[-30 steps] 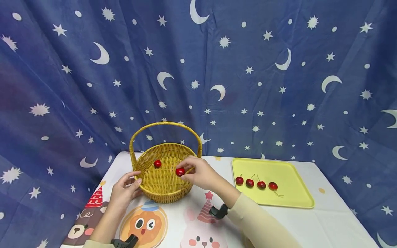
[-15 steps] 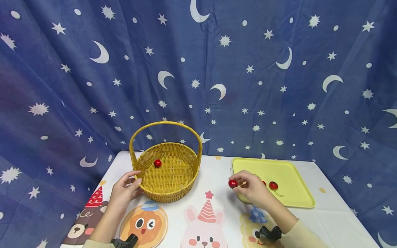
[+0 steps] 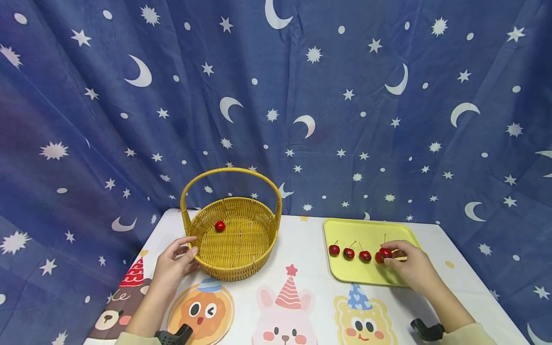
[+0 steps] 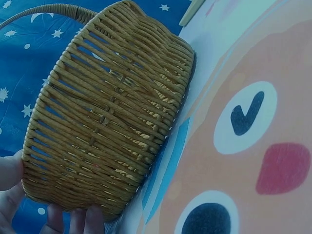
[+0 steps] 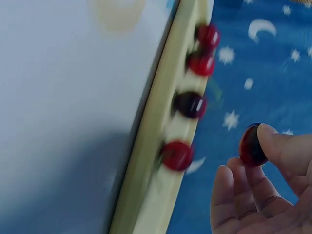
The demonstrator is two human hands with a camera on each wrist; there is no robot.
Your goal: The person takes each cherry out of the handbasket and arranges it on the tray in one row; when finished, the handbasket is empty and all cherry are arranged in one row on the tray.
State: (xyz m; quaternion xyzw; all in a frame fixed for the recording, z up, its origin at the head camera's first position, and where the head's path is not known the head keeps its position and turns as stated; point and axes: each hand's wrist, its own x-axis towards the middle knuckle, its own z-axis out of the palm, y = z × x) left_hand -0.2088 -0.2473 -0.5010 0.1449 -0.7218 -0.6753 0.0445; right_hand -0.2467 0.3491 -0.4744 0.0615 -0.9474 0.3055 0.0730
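Observation:
A yellow wicker basket (image 3: 233,273) with a tall arched handle stands on the left, one red cherry (image 3: 220,226) lying inside. My left hand (image 3: 169,266) grips the basket's left side; in the left wrist view its fingertips (image 4: 78,222) lie against the woven wall. Over the yellow tray (image 3: 358,231) on the right, my right hand (image 3: 412,268) pinches a cherry (image 5: 252,146) between thumb and fingers, apart from the tray. Several stemmed cherries lie in a row on the tray, among them the leftmost cherry (image 3: 334,250). The row's right-end cherry is partly hidden by the held one.
A white tablecloth (image 3: 302,244) with cartoon animals covers the table. Behind it hangs a blue curtain (image 3: 258,120) with moons and stars. Bare cloth lies between basket and tray. Each wrist wears a black strap (image 3: 427,329).
My right hand has carried the cherry from above the basket rightward to the far end of the cherry row over the tray. The left hand and basket have stayed put.

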